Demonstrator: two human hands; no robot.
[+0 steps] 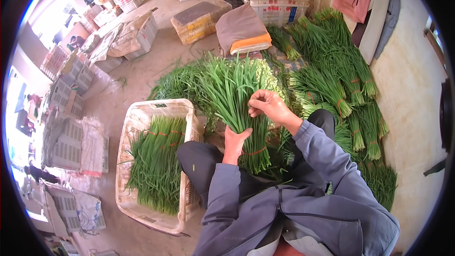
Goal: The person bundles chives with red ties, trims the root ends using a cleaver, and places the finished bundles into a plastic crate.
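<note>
A thick bunch of green garlic chives [232, 90] fans upward in front of me. My left hand [233, 143] is wrapped round its lower part. Against my lap, beneath it, shows a bundle end with a red band [255, 153]; I cannot tell whether it belongs to the same bunch. My right hand [269, 105] is at the bunch's right edge, thumb and fingers pinched together; what they grip, if anything, is too small to make out. To my left stands a dirty white plastic crate [124, 161] with banded chive bundles [159, 166] laid inside.
Loose chives [182, 83] lie in a heap beyond the crate. Many tied bundles [332, 66] are stacked along the wall at right. Farther off are a folded cloth pad [239, 26], a yellow box [196, 23] and stacked white crates [279, 0]. More crates [66, 147] line the left.
</note>
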